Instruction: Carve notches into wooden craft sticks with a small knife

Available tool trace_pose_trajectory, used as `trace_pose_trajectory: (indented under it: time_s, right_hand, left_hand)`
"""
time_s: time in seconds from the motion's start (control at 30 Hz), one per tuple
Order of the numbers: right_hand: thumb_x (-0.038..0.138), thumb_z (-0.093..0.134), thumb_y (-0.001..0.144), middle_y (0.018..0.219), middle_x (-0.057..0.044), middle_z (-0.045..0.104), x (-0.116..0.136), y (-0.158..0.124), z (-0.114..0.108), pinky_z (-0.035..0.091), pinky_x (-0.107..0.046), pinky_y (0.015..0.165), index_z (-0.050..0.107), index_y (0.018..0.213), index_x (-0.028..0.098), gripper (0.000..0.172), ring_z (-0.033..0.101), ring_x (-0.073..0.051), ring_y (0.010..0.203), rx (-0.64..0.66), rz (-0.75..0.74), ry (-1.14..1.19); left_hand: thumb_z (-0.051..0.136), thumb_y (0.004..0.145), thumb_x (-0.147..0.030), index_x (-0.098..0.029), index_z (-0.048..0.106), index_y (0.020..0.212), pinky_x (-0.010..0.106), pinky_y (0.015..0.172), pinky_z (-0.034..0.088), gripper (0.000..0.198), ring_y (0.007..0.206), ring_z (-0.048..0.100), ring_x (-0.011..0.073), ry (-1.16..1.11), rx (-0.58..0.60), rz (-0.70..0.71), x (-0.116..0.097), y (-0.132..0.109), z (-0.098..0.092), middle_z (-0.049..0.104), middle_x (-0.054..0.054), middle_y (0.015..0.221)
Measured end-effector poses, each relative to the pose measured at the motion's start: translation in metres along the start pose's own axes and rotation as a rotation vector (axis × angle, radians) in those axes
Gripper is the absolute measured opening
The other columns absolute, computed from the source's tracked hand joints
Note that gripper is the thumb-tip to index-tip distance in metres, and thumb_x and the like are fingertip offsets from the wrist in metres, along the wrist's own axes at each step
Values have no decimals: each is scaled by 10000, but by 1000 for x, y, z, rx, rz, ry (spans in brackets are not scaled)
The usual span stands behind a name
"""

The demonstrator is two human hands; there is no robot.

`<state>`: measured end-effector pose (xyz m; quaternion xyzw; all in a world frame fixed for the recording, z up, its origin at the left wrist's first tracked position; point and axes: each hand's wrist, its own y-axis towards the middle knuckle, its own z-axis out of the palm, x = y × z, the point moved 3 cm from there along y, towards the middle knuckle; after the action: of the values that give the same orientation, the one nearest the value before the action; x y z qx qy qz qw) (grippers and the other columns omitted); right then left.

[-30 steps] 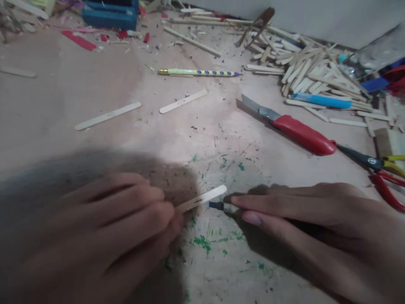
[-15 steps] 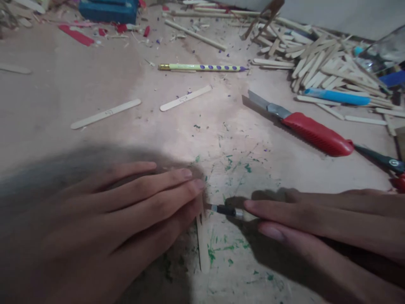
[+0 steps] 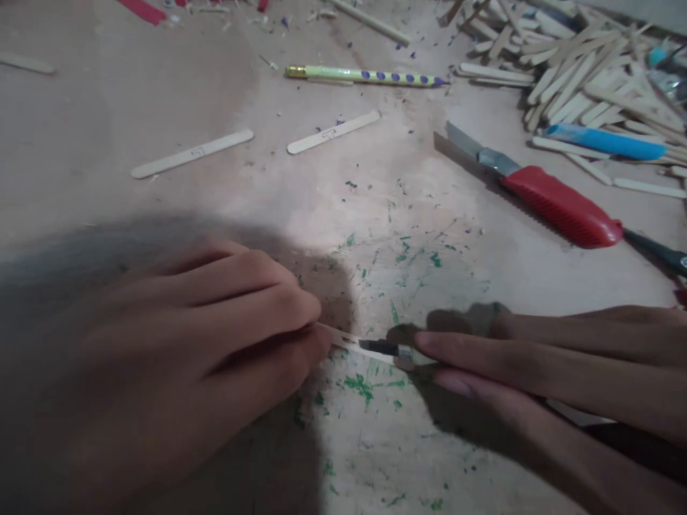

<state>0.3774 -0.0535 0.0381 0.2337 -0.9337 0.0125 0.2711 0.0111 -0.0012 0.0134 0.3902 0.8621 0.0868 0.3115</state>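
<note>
Head view: left hand [image 3: 204,357], fingers curled, pins the wooden stick [image 3: 343,338] against the table [image 3: 376,214], probably to steady it. Right hand [image 3: 563,372] pinches a craft knife [image 3: 383,348], tip touching the stick's free end. Red cutter [image 3: 558,207] lies well apart.

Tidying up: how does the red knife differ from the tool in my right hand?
The red knife lies loose on the table; the tool is held by the right hand, tip at the stick. The red knife is thick-handled; the tool is slim and dark-tipped. Both point leftward.
</note>
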Motion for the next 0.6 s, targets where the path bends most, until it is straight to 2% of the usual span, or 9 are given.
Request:
trace_pose_trajectory:
  time_s: [0.07, 0.17, 0.27, 0.37, 0.5, 0.53, 0.6]
  right_hand:
    - [605, 924, 1123, 1046, -2, 954, 8, 16, 3, 724, -402, 628, 957, 1480, 512, 369, 951, -337, 968, 24, -24, 23]
    - [409, 811, 1223, 1140, 29, 965, 20, 39, 8, 711, -366, 644, 875, 1572, 513, 370, 935, -271, 909, 132, -95, 74]
    - [250, 724, 1258, 1208, 58, 968, 26, 49, 9, 687, -334, 640, 787, 1633, 505, 458, 927, -216, 897, 220, -132, 82]
    - [303, 746, 1265, 1278, 59, 983, 26, 49, 11, 697, -345, 637, 759, 1656, 503, 439, 953, -229, 963, 236, -156, 59]
    - [411, 744, 1289, 1370, 111, 993, 23, 50, 13, 803, -321, 825, 822, 1597, 524, 337, 988, -224, 1050, 181, -94, 58]
    - [413, 737, 1291, 1373, 118, 993, 23, 52, 14, 807, -311, 824, 843, 1594, 531, 342, 992, -221, 1044, 181, -68, 75]
    - [400, 721, 1288, 1343, 117, 998, 24, 54, 15, 778, -291, 715, 892, 1573, 544, 362, 994, -222, 1000, 185, -32, 100]
  left_hand:
    - [572, 1425, -417, -359, 806, 1290, 219, 1164, 622, 276, 1171, 839, 64, 8, 37, -32, 0, 0, 5, 905, -148, 1243]
    - [573, 1423, -421, -367, 789, 1286, 214, 1123, 648, 261, 1191, 838, 63, -15, 56, -32, 1, 1, 6, 883, -137, 1251]
    - [563, 1427, -434, -356, 782, 1285, 173, 1226, 611, 272, 1234, 819, 44, -29, 37, -39, 1, 2, 5, 871, -147, 1255]
    - [561, 1427, -445, -363, 789, 1294, 162, 1287, 589, 276, 1271, 822, 42, -29, 38, -50, 0, 2, 5, 878, -158, 1280]
    - [566, 1419, -409, -359, 802, 1281, 221, 1265, 663, 278, 1256, 854, 89, -44, 72, -46, -3, 1, 3, 900, -128, 1287]
    - [560, 1420, -400, -351, 800, 1267, 219, 1283, 660, 289, 1264, 852, 88, -56, 73, -46, -3, 0, 2, 900, -123, 1284]
    - [560, 1422, -388, -339, 802, 1260, 214, 1325, 640, 295, 1286, 842, 80, -78, 67, -31, -4, -1, 2, 900, -118, 1307]
